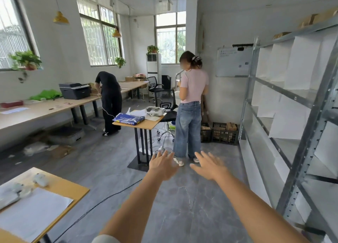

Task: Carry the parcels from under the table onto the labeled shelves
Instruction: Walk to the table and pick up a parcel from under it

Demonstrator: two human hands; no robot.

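Both my arms reach forward over the grey floor. My left hand (163, 165) is open with fingers spread and holds nothing. My right hand (208, 165) is open too, slightly blurred, and empty. A grey metal shelf rack (300, 98) with white paper sheets hanging on it stands along the right wall, to the right of my right hand. Under the long wooden table (45, 111) at the left lie a dark grey parcel (66, 134), a clear plastic bag (35, 148) and a flat cardboard piece (62, 151), blurred and far from my hands.
A person in a pink top (192, 105) stands ahead near a small table (140, 123) holding a blue packet. Another person in black (109, 100) bends at the long table. Black crates (222, 133) sit by the far wall. A desk (54, 187) with paper is at my lower left.
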